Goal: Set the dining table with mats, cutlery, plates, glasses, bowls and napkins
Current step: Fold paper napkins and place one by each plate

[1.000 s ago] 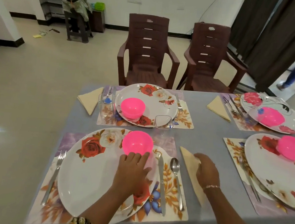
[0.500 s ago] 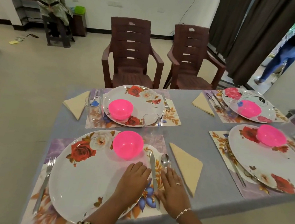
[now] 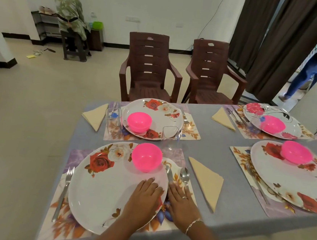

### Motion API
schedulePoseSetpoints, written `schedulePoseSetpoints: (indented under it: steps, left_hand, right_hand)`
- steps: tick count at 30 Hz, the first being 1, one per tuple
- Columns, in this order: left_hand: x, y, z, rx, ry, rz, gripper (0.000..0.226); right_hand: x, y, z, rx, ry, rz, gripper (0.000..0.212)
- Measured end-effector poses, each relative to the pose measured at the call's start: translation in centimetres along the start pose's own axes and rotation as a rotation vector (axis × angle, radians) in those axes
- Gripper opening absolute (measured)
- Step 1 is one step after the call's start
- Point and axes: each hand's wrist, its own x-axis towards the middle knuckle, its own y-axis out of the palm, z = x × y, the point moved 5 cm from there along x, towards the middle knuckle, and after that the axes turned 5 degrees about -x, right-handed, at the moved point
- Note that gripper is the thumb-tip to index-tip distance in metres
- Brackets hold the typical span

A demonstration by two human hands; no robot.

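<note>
Your left hand lies flat, fingers straight and close together, on the right rim of the large white oval plate w/ red rose print, lower centre of the frame. It grips nothing. It's prob. steadying or nudging the plate so it sits square on the floral rectangular placemat.

Your right hand is just beside it, also flat and unclenched. It lies palm down on the mat over the handle ends of the steel table knife and steel spoon. Looks like you're lining them up parallel to the plate edge. Can't tell if the fingers actually press the handles.

The bright pink plastic bowl sits on the plate's upper right, apart from both hands. The steel fork lies left of the plate on the mat. The beige folded triangular napkin lies right of the spoon on the grey table, off the mat. A clear square glass stands just above this setting, centre frame.

Judging by that, this place is approx. complete, w/ only fine alignment left.
</note>
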Motion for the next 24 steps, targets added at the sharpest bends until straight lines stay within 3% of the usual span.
schedulePoseSetpoints:
  steps: [13, 19, 24]
  left_hand:
    - [-0.6, -0.4, 0.4, 0.035, -0.07, -0.036, 0.05]
    - [-0.8, -0.9, 0.8, 0.038, -0.085, -0.06, 0.036]
    - [-1.4, -1.7, 1.2, 0.035, -0.124, -0.045, 0.046]
  right_hand:
    - [0.5, 1.8, -0.3, -0.091, -0.048, -0.076, 0.078]
    - [0.1, 2.3, -1.5, -0.051, -0.05, 0.131, 0.068]
    - [0.8, 2.0, -2.2, -0.166, -0.171, -0.178, 0.065]
